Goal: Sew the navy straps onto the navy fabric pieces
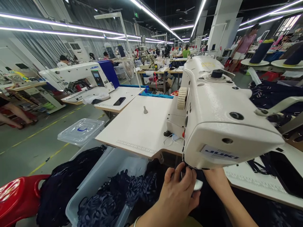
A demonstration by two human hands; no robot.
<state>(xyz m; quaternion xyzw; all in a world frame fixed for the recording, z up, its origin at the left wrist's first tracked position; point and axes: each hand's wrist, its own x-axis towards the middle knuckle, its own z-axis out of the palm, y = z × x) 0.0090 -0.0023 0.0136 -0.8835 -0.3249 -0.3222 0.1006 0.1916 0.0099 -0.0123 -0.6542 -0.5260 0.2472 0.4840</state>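
A white JUKI sewing machine [213, 132] fills the right side, its head close above both hands. My left hand [178, 189] is closed under the front of the head, fingers curled at the needle area. What those fingers grip is hidden. A white rounded piece [198, 185] shows beside the left fingertips; I cannot tell whether it is held or part of the machine. My right hand [214, 176] reaches beneath the head from the right, its fingers out of sight behind the machine.
To the left, a clear plastic bin [73, 201] holds bundled dark straps [106, 198]. Beside it are a dark bundle [71, 179] and a red stool [19, 195]. A small grey metal piece [145, 110] lies on the white table [127, 126]. A black phone [288, 173] rests at right.
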